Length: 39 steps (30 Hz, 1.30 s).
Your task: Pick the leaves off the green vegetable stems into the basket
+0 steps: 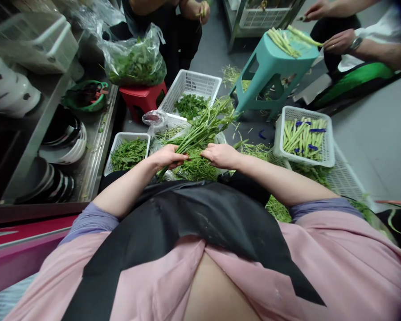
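My left hand (169, 158) is closed around a bunch of long green leafy stems (203, 129), whose tops spread up and to the right. Close beside it, my right hand (219, 156) is pinched, with its fingertips near the lower stems; what is between them is too small to make out. Below both hands lies a heap of thin green stems and trimmings (198, 168), partly in clear plastic. A small white basket of green leaves (128, 155) stands left of my left hand. Beyond the bunch, a larger white basket (200, 80) holds more leaves.
A bag of greens (135, 64) rests on a red stool (142, 98). Pale stalks lie on a teal stool (270, 67) beside one co-worker's hands (339, 42); another person's hand (203, 12) is at the top. Tied stalks fill a right basket (330, 151). Metal shelving (100, 147) stands left.
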Each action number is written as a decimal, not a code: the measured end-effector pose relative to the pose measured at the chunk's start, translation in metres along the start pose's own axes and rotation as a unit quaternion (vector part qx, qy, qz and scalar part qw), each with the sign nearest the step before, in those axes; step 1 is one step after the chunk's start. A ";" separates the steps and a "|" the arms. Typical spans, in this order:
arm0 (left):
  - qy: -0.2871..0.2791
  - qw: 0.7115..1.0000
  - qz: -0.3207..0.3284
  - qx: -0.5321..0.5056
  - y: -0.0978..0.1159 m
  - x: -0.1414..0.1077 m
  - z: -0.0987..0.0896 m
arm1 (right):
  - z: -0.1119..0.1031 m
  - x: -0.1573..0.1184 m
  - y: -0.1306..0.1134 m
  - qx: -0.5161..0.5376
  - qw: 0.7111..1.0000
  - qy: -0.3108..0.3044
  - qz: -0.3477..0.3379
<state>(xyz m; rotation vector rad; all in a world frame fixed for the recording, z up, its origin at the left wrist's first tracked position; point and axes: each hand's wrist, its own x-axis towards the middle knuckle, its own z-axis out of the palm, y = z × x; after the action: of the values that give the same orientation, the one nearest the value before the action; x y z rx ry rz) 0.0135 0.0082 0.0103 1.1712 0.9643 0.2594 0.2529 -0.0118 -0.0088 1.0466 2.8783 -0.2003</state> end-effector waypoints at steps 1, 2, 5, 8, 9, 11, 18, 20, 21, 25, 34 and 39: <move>-0.002 1.000 0.000 -0.005 -0.001 0.002 0.000 | 0.006 0.000 -0.003 0.028 0.999 0.014 0.027; -0.006 1.000 0.001 -0.016 -0.004 0.004 0.000 | 0.012 0.001 -0.005 0.069 0.995 0.042 0.063; -0.010 0.998 0.008 -0.064 -0.012 0.009 -0.002 | 0.032 0.005 0.001 0.273 0.906 0.204 0.251; -0.009 0.995 0.005 -0.095 -0.019 0.011 -0.006 | 0.042 0.000 0.021 0.446 0.658 0.377 0.475; -0.010 0.995 0.000 -0.097 -0.019 0.012 -0.007 | 0.042 -0.005 0.027 0.462 0.590 0.420 0.511; -0.012 0.995 -0.012 -0.097 -0.019 0.014 -0.010 | 0.036 -0.015 0.028 0.449 0.573 0.477 0.492; -0.027 0.990 -0.028 -0.136 -0.012 0.026 -0.002 | -0.001 0.003 -0.022 0.112 0.965 0.237 0.027; -0.029 0.990 -0.026 -0.134 -0.011 0.026 0.000 | -0.003 0.017 -0.025 0.035 0.982 0.187 -0.020; -0.027 0.991 -0.024 -0.132 -0.011 0.026 0.001 | -0.003 0.022 -0.025 0.008 0.985 0.170 -0.028; -0.007 0.992 -0.015 -0.127 -0.012 0.024 0.001 | -0.001 0.026 -0.022 -0.052 0.991 0.122 -0.011; 0.041 0.998 -0.021 -0.044 -0.021 0.022 -0.010 | 0.003 -0.001 -0.002 -0.065 0.991 0.035 0.115; 0.089 0.996 -0.009 0.004 -0.010 0.026 0.005 | 0.005 0.002 -0.002 0.026 0.994 -0.030 0.106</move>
<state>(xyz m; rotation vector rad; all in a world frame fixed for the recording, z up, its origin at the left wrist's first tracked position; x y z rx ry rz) 0.0300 0.0170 -0.0108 1.1608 1.1322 0.3510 0.2502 -0.0133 -0.0141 1.3216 2.6964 -0.2880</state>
